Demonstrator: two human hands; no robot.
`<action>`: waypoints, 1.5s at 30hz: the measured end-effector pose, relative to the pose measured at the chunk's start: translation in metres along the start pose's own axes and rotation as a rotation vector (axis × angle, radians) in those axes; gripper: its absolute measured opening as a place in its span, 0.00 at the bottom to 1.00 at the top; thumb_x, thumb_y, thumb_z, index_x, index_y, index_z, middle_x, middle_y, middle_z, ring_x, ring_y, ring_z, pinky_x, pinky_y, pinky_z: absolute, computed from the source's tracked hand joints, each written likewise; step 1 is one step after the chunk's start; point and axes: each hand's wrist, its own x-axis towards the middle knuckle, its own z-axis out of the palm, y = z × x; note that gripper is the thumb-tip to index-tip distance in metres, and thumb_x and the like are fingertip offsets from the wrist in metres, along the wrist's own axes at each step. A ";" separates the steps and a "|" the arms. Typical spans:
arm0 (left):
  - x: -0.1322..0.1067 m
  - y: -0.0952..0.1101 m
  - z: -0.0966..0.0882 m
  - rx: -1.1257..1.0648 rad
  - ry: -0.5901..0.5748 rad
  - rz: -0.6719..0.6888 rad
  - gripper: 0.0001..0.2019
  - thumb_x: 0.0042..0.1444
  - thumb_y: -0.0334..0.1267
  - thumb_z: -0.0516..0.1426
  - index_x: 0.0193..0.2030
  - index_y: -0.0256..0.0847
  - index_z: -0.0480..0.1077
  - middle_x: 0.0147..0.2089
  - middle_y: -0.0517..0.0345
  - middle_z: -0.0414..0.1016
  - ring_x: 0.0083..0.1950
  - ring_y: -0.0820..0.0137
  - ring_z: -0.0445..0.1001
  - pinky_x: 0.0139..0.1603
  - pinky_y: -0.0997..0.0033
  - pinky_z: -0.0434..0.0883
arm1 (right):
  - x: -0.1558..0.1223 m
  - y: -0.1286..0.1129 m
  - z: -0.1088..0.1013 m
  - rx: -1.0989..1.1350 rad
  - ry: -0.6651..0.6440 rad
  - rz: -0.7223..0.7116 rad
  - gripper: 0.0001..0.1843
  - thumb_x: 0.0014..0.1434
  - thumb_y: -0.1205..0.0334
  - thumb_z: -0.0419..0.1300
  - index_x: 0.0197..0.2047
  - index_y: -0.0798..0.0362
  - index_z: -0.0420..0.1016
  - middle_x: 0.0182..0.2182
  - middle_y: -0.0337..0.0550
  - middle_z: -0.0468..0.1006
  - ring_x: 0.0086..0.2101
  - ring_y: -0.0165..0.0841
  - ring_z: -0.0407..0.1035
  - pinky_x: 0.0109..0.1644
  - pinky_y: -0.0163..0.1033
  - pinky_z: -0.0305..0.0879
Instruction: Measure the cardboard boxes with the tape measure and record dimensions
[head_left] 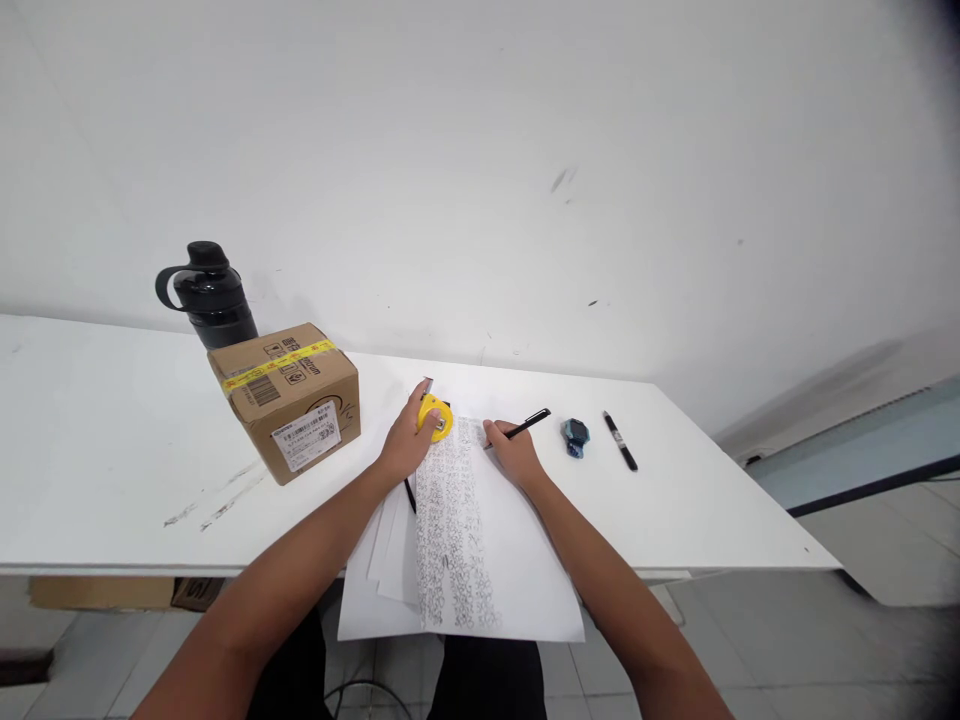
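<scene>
My left hand point(406, 440) is closed around a yellow tape measure point(436, 418), with the thumb across its face. The tape measure sits over the upper left part of a long sheet of paper point(525, 590). Dense rows of small dark marks cover a strip down the sheet, which hangs past the table's front edge. In my right hand point(516, 455) is a black pen point(531, 421), its tip end low by the fingers and the other end pointing up to the right. That hand rests on the sheet's right side, beside the marks.
A taped cardboard box point(289, 400) stands at left on the white table point(697, 500), with a black water bottle point(217, 300) behind it. Right of my hand lie a blue wristwatch point(575, 437) and another black pen point(620, 441). A white wall rises behind the table.
</scene>
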 end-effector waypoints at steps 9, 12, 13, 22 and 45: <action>0.000 -0.001 0.000 0.001 -0.012 0.016 0.30 0.64 0.53 0.47 0.71 0.50 0.48 0.69 0.51 0.59 0.62 0.61 0.67 0.64 0.59 0.62 | -0.002 0.000 0.000 -0.060 0.108 -0.047 0.26 0.60 0.37 0.52 0.28 0.51 0.74 0.27 0.42 0.76 0.33 0.37 0.69 0.38 0.40 0.62; 0.000 -0.001 0.000 0.001 -0.004 0.008 0.30 0.64 0.53 0.47 0.71 0.52 0.49 0.70 0.53 0.58 0.63 0.61 0.66 0.64 0.59 0.62 | -0.002 0.003 -0.001 -0.180 0.186 -0.156 0.23 0.61 0.41 0.52 0.32 0.51 0.76 0.31 0.45 0.78 0.35 0.38 0.69 0.40 0.40 0.62; 0.000 -0.001 0.000 0.000 -0.002 0.004 0.30 0.64 0.53 0.48 0.71 0.52 0.49 0.70 0.53 0.58 0.63 0.61 0.65 0.64 0.60 0.61 | -0.001 0.005 -0.001 -0.223 0.218 -0.215 0.22 0.61 0.43 0.52 0.36 0.52 0.76 0.34 0.46 0.78 0.36 0.38 0.69 0.41 0.41 0.62; -0.001 0.002 0.000 0.006 -0.015 -0.005 0.30 0.64 0.54 0.48 0.71 0.51 0.50 0.66 0.50 0.64 0.60 0.61 0.69 0.62 0.58 0.63 | 0.010 0.020 -0.001 -0.509 0.274 -0.171 0.23 0.59 0.62 0.48 0.55 0.53 0.72 0.43 0.49 0.79 0.45 0.44 0.68 0.52 0.51 0.54; 0.001 -0.004 0.002 0.014 -0.028 0.035 0.29 0.65 0.53 0.47 0.71 0.53 0.48 0.72 0.58 0.53 0.70 0.61 0.57 0.69 0.58 0.55 | 0.008 0.018 0.003 -0.472 0.093 -0.386 0.19 0.64 0.48 0.52 0.41 0.47 0.82 0.50 0.49 0.76 0.52 0.44 0.66 0.56 0.52 0.62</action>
